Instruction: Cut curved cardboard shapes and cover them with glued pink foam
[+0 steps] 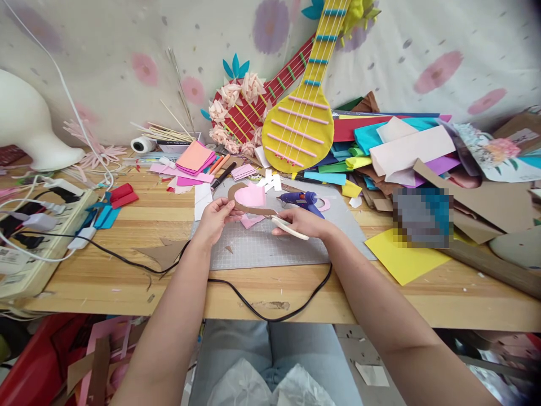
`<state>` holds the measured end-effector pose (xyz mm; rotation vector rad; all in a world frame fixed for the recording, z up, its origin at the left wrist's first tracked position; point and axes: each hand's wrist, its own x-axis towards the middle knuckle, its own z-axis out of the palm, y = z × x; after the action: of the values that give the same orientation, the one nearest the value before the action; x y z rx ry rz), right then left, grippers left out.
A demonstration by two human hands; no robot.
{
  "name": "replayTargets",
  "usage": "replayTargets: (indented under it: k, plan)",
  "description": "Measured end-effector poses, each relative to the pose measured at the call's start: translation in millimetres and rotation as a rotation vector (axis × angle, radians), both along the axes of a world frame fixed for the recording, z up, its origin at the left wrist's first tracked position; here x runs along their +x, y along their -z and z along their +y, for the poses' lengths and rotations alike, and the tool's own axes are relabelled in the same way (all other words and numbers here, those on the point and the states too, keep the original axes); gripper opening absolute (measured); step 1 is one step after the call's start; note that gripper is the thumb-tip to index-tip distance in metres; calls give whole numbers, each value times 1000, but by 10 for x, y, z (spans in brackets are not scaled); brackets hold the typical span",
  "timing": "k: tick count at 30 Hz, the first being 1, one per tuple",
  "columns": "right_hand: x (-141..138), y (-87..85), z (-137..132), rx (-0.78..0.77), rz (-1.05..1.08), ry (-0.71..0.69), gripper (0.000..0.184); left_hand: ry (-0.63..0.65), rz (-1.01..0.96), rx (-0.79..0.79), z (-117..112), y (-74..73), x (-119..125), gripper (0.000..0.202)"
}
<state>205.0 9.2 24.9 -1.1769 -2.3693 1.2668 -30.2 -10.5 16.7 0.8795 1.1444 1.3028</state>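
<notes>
My left hand [216,217] pinches the left edge of a brown cardboard cutout [247,207] with a pink foam piece [251,196] on it, held just above a grey cutting mat [270,245]. My right hand [305,221] grips cream-handled scissors [289,228], whose blades meet the cardboard's lower right edge. A blue glue gun [301,199] lies just beyond my right hand on the mat.
A yellow and red paper guitar [298,127] leans on the back wall. Coloured foam sheets [393,149] pile up at right, with a yellow sheet [406,256] near the edge. A power strip [40,225] and black cable [270,313] lie at left and front.
</notes>
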Motion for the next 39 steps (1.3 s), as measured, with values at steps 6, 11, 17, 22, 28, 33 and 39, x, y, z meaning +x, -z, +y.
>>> replayTargets:
  k: [6,11,17,22,28,33,39]
  plan:
    - [15,-3,0,29,-20,-1,48,51,2,-14,-9,6,-3,18]
    - [31,-15,-4,-23,-1,-44,49,63,16,-3,-8,15,1,19]
    - [-3,-30,-23,-35,8,-9,49,28,5,20,2,36,14,21]
    - [-22,-21,-21,-6,-14,35,47,10,-38,10,4,40,24,20]
    - [-23,-28,-19,66,-37,25,45,13,-87,-29,-3,24,35,15]
    - [-22,-23,-19,110,-50,25,46,31,-83,-44,-15,8,46,18]
    - [-57,1,-29,104,-24,28,47,23,-106,-53,-20,2,45,16]
